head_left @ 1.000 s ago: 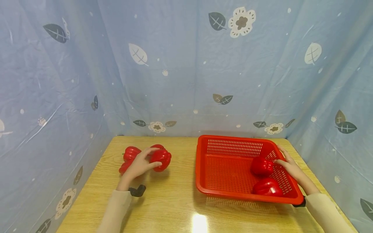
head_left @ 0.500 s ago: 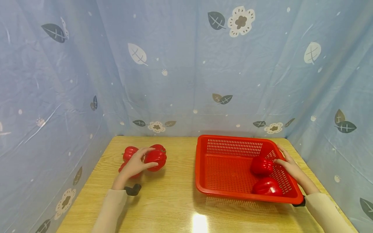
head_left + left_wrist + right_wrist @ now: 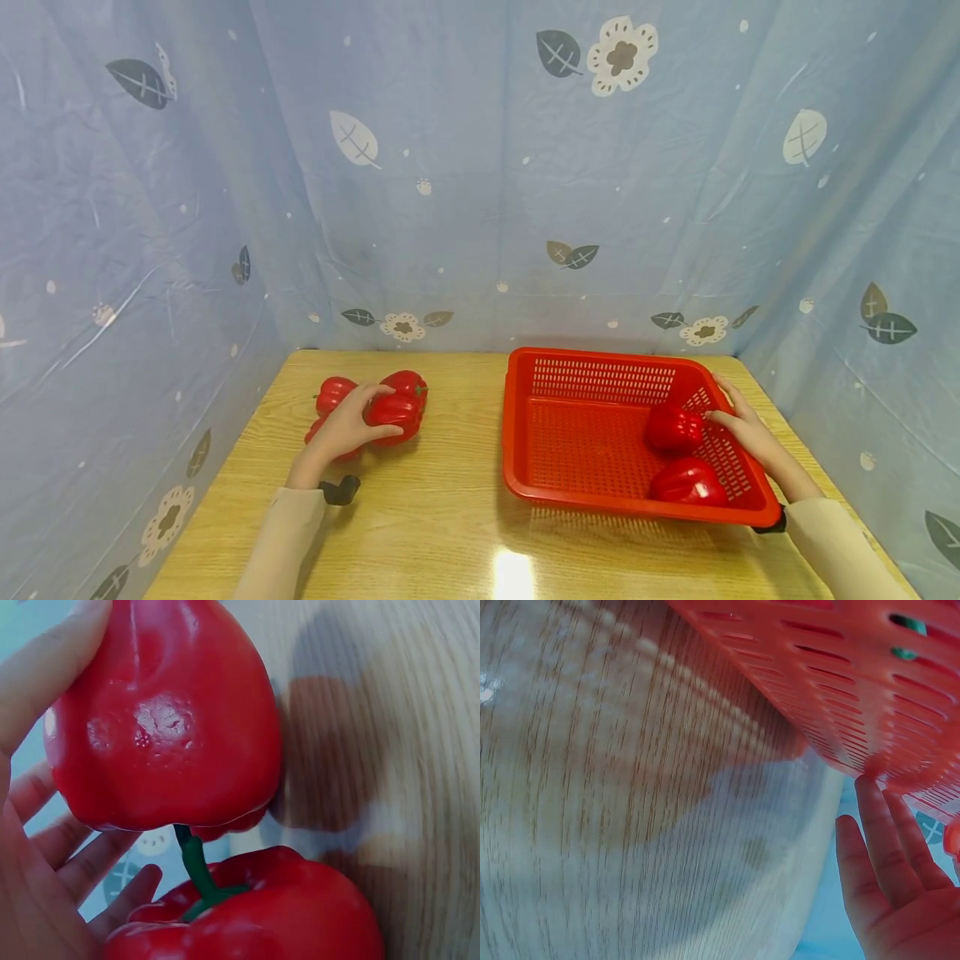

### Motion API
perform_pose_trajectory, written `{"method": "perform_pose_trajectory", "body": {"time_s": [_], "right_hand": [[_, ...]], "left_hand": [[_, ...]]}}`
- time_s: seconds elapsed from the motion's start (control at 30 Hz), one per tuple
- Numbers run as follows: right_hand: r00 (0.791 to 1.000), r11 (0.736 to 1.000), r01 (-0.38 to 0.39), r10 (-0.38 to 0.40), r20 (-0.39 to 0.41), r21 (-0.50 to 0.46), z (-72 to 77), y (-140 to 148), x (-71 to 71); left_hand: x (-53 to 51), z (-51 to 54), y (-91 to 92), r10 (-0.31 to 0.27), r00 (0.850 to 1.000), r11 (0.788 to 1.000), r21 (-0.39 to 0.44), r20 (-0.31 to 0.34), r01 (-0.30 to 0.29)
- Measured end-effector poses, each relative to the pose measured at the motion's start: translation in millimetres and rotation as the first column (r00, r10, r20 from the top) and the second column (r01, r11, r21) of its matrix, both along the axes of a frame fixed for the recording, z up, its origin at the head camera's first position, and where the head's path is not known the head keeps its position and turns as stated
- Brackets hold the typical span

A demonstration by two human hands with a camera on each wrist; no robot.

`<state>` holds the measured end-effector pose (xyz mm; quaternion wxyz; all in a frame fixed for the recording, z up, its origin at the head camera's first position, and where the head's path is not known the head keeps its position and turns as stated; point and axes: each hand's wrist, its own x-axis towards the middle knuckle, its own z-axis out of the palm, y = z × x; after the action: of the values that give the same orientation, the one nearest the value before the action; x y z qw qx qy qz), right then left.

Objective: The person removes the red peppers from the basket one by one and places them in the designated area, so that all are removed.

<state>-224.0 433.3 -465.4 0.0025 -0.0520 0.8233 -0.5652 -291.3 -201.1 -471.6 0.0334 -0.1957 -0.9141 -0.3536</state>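
My left hand (image 3: 345, 427) holds a red bell pepper (image 3: 395, 416) between thumb and fingers at the table's left. In the left wrist view, the thumb lies on the held pepper (image 3: 169, 724) and the other fingers spread behind it; a pepper with a green stem (image 3: 277, 922) sits close by. Behind the held one is another pepper (image 3: 406, 382). My right hand (image 3: 752, 432) rests at the right rim of a red basket (image 3: 600, 498), thumb over the rim, fingers outside. The right wrist view shows those fingers nearly straight beside the slotted wall (image 3: 832, 682).
Inside the basket, two red peppers lie at the right, one farther back (image 3: 675, 428) and one nearer (image 3: 688, 482). More peppers, one upper (image 3: 335, 394) and one lower (image 3: 318, 428), lie left of my left hand. A patterned blue curtain (image 3: 465, 208) surrounds the wooden table (image 3: 435, 517).
My left hand has moved left with its pepper, which has turned and come down a little beside the pepper behind. My right hand and the basket have stayed put.
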Motion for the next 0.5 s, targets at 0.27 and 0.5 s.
{"method": "perform_pose_trajectory", "body": {"time_s": [0.27,0.5], "right_hand": [[1.000,1.000,0.004,-0.004,0.003,0.012,-2.6,1.1,-0.9],[1.000,0.999,0.023,-0.024,0.011,0.029,-0.3,-1.9,0.3]], "left_hand": [[0.2,-1.5,-1.5,0.007,1.000,0.998,-0.062,-0.026,-0.008],[-0.9,-2.9,-1.6,0.014,0.999,0.989,-0.144,-0.039,-0.019]]}}
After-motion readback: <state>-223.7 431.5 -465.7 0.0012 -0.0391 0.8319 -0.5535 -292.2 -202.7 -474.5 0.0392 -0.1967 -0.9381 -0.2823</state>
